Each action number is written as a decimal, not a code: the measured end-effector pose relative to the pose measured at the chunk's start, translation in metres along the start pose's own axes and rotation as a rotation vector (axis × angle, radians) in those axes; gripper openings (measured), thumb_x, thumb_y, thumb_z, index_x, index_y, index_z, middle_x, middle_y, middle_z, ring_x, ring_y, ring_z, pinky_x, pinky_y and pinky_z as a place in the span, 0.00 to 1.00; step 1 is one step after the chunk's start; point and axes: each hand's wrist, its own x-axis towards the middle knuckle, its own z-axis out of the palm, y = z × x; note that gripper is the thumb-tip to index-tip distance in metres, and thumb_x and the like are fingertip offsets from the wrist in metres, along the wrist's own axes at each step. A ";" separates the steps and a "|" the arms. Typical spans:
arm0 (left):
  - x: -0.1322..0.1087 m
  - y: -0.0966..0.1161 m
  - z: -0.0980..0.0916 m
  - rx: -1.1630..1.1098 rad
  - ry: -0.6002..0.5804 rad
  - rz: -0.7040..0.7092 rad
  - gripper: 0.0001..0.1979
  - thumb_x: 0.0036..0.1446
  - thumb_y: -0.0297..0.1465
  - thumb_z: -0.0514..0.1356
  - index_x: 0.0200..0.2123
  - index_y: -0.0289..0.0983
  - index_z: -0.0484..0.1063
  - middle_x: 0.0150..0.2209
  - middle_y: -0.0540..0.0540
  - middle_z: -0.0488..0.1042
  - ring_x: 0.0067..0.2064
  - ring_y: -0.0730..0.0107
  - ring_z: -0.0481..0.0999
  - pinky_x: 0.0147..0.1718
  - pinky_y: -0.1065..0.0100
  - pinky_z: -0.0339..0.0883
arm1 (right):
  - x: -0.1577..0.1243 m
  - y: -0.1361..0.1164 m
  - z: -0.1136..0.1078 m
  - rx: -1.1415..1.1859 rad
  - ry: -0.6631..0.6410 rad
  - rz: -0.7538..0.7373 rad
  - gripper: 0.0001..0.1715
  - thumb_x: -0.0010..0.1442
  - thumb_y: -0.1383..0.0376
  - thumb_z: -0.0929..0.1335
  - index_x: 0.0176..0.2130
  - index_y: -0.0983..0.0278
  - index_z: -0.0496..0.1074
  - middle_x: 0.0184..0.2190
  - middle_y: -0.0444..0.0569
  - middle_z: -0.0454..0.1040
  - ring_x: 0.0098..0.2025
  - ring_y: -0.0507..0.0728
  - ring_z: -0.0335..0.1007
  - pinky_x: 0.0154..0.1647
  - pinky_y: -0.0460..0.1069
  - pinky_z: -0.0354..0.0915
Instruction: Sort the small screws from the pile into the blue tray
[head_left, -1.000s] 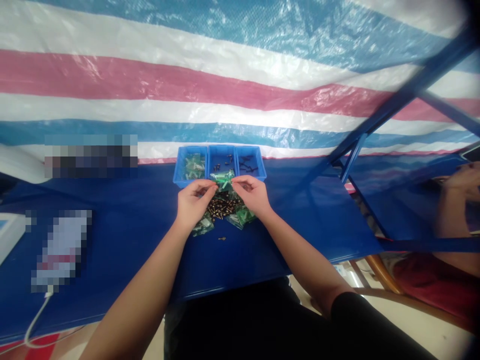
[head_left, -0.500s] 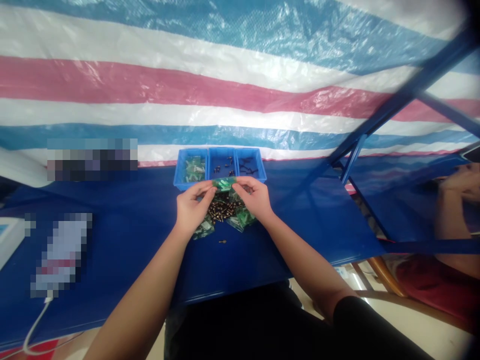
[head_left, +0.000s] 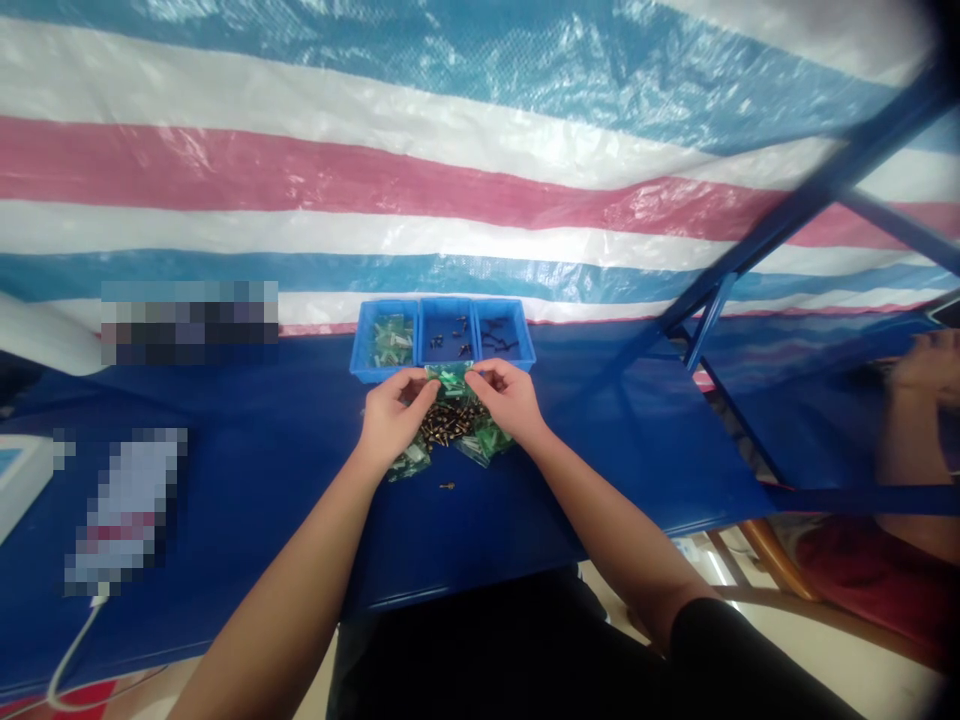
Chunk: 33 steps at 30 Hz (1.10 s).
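Observation:
A small green-tinted plastic bag [head_left: 450,379] with pale pieces inside is stretched between my two hands. My left hand [head_left: 397,412] pinches its left side, and my right hand [head_left: 507,398] pinches its right side. Just below the bag lies a heap of small brass-and-dark metal fittings [head_left: 447,425]. More green bags [head_left: 484,442] lie around the heap, and one clear bag [head_left: 409,461] sits under my left wrist. A single loose fitting [head_left: 447,486] rests nearer to me on the blue table.
Behind my hands stand three joined blue bins: the left bin [head_left: 354,345] with bags, the middle bin [head_left: 439,325] with fittings, the right bin [head_left: 525,330] with dark pieces. A blurred-out flat object [head_left: 131,500] with a cable lies left. Another person's arm [head_left: 911,420] is at right.
The held bag has come down slightly toward me and looks less flatly spread. Both hands still pinch it, with small finger shifts. The view has moved a little.

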 end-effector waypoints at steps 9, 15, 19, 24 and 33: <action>0.002 0.005 -0.001 -0.150 0.116 -0.080 0.13 0.53 0.38 0.66 0.36 0.36 0.72 0.26 0.49 0.75 0.25 0.72 0.75 0.24 0.73 0.66 | -0.001 -0.001 -0.002 0.013 -0.065 0.018 0.17 0.60 0.56 0.67 0.46 0.61 0.76 0.21 0.43 0.69 0.24 0.52 0.68 0.27 0.47 0.65; 0.008 0.008 -0.003 -0.286 0.371 -0.035 0.14 0.54 0.39 0.65 0.37 0.35 0.68 0.25 0.51 0.74 0.25 0.73 0.76 0.23 0.74 0.66 | -0.003 0.001 -0.002 -0.070 -0.076 -0.060 0.15 0.61 0.57 0.66 0.42 0.61 0.77 0.23 0.44 0.72 0.25 0.51 0.68 0.28 0.47 0.66; 0.015 0.002 -0.012 -0.317 0.327 -0.226 0.23 0.54 0.41 0.64 0.48 0.35 0.66 0.34 0.43 0.78 0.24 0.70 0.77 0.15 0.76 0.57 | -0.005 0.001 -0.001 -0.128 -0.088 -0.111 0.14 0.61 0.57 0.66 0.42 0.61 0.77 0.24 0.44 0.72 0.25 0.51 0.67 0.28 0.47 0.65; 0.022 -0.010 -0.027 -0.237 0.354 -0.340 0.23 0.57 0.39 0.60 0.53 0.35 0.65 0.34 0.43 0.79 0.21 0.71 0.75 0.12 0.76 0.54 | -0.006 0.002 0.000 -0.153 -0.104 -0.131 0.14 0.62 0.58 0.66 0.42 0.61 0.77 0.25 0.44 0.73 0.25 0.51 0.68 0.28 0.47 0.65; 0.012 -0.001 -0.024 0.270 0.225 -0.109 0.13 0.60 0.38 0.55 0.42 0.39 0.75 0.30 0.49 0.77 0.24 0.72 0.75 0.28 0.71 0.68 | -0.005 0.001 -0.002 -0.282 -0.174 -0.240 0.12 0.62 0.61 0.66 0.41 0.62 0.77 0.30 0.46 0.77 0.26 0.51 0.68 0.31 0.47 0.66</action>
